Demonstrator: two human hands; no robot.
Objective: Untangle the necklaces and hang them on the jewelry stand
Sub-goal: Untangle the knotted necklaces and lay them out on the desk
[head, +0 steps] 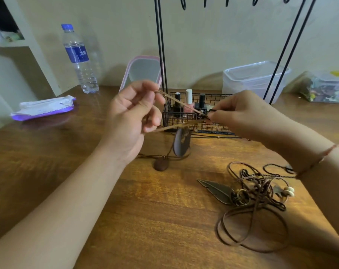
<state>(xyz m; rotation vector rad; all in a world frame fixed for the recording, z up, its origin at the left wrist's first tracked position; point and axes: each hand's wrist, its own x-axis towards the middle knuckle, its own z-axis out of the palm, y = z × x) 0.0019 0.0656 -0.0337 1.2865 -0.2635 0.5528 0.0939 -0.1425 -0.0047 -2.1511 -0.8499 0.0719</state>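
Bottle (79, 59) label at ten o'clock unreadable. Your left hand (132, 117) and right hand (240, 115) each pinch the cord (181, 126), pulled taut above the surface (145, 220).

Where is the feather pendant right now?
In the head view, the feather pendant lies flat on the wooden table, lower right, at the left edge of the tangled cords.
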